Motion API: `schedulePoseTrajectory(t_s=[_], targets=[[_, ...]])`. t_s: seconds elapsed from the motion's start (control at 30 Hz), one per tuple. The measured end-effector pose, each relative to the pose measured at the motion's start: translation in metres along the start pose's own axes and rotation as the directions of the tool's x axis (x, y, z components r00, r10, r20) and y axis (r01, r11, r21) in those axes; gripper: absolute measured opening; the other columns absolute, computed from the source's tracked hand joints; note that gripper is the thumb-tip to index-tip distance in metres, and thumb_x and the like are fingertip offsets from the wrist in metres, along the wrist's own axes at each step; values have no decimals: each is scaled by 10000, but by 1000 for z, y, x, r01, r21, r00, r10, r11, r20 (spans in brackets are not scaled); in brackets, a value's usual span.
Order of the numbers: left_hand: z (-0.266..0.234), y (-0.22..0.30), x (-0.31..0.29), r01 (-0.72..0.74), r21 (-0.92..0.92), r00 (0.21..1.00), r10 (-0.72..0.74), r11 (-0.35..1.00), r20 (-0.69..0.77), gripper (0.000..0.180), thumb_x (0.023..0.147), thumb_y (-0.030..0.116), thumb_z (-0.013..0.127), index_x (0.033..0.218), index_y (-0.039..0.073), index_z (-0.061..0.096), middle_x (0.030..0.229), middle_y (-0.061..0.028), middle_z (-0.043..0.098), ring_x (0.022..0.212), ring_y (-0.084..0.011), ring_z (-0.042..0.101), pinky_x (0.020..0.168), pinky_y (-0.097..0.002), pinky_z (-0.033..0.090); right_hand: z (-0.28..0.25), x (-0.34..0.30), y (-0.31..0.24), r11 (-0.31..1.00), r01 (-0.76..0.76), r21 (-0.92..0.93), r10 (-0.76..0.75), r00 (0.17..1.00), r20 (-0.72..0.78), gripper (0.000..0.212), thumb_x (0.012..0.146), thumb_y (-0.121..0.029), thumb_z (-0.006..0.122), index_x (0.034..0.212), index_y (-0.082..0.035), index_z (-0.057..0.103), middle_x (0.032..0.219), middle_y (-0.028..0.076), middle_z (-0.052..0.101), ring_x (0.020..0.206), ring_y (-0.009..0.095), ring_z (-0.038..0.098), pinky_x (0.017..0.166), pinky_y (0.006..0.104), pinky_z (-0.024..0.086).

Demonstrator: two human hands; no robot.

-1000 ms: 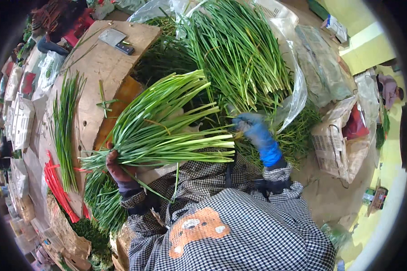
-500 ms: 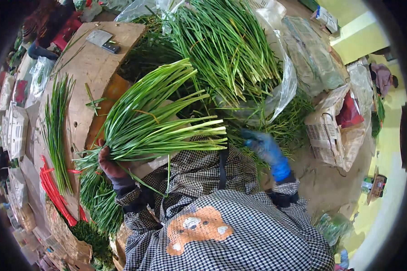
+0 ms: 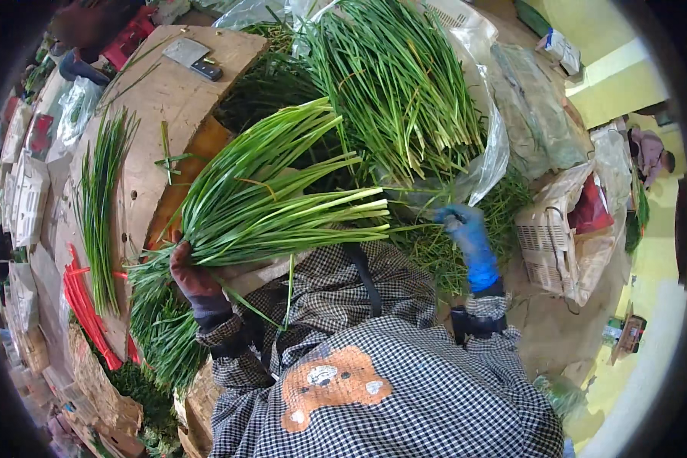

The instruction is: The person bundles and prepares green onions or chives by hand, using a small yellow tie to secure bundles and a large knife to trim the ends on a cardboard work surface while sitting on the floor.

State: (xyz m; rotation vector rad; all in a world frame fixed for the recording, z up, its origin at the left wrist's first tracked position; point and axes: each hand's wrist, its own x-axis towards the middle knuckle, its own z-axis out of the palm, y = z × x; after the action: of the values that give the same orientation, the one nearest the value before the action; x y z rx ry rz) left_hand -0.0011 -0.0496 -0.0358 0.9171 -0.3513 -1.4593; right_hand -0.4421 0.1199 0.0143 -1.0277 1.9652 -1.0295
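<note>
My left hand (image 3: 194, 275), in a dark reddish-brown glove, grips a fanned bunch of garlic chives (image 3: 271, 191) near its leafy end. The pale cut ends point right across my lap. My right hand (image 3: 467, 235), in a blue glove, is off to the right of those ends with its fingers curled together. Thin green blades lie beside its fingertips; whether it pinches one is not clear. Beyond both hands, a large heap of chives (image 3: 397, 84) rests on clear plastic sheeting (image 3: 490, 164). Loose trimmed leaves (image 3: 435, 259) are scattered below my right hand.
On the left, a wooden board (image 3: 149, 99) bears a small chive bundle (image 3: 103, 206), red ties (image 3: 88, 317) and a cleaver (image 3: 191, 55). More chives (image 3: 164, 336) hang near my left forearm. A white plastic crate (image 3: 549, 237) with something red inside stands at right.
My right hand has moved slightly right and up, and its fingers look more curled. The left hand still holds the bunch, and the whole view has shifted a little.
</note>
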Motion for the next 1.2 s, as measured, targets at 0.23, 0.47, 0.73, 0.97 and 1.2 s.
schedulePoseTrajectory(t_s=[0.23, 0.47, 0.73, 0.97, 1.2], targets=[[21, -3, -9, 30, -76, 998, -25, 997, 64, 394, 744, 94, 532, 1135, 49, 515, 1042, -131, 591, 904, -249, 587, 834, -384, 479, -67, -49, 52, 723, -147, -675, 74, 988, -136, 287, 784, -174, 570, 1042, -56, 615, 905, 159, 635, 818, 308, 606, 740, 378, 473], [14, -5, -3, 34, -65, 998, -31, 997, 46, 453, 723, 103, 556, 1170, 44, 503, 1053, -117, 582, 923, -231, 571, 857, -370, 460, 32, -2, -28, 987, 133, 91, -152, 951, 269, 423, 799, -274, 656, 1136, -33, 572, 1044, 128, 624, 920, 179, 594, 825, 307, 457], [13, -1, -8, 3, -51, 998, 0, 999, 65, 423, 754, 69, 511, 1175, 39, 500, 1083, -126, 579, 949, -244, 574, 866, -388, 466, 101, 0, -69, 891, 188, 414, -333, 890, 312, 148, 815, -137, 619, 882, -12, 662, 855, 79, 669, 765, 153, 615, 691, 289, 489], [36, -2, -23, 28, -136, 999, -23, 990, 44, 440, 761, 60, 497, 1200, 44, 481, 1119, -128, 572, 976, -251, 573, 893, -399, 453, 24, -10, -22, 984, 147, 102, -160, 978, 137, 145, 790, -78, 626, 918, -17, 652, 835, 109, 648, 701, 174, 614, 628, 290, 486], [42, -5, -23, 29, -133, 997, -19, 991, 78, 433, 755, 57, 495, 1187, 39, 481, 1106, -117, 577, 992, -248, 566, 906, -385, 447, 56, 18, -75, 894, 448, 35, -449, 892, 51, 260, 819, -148, 638, 1046, -22, 629, 878, 60, 665, 675, 140, 599, 633, 270, 492]])
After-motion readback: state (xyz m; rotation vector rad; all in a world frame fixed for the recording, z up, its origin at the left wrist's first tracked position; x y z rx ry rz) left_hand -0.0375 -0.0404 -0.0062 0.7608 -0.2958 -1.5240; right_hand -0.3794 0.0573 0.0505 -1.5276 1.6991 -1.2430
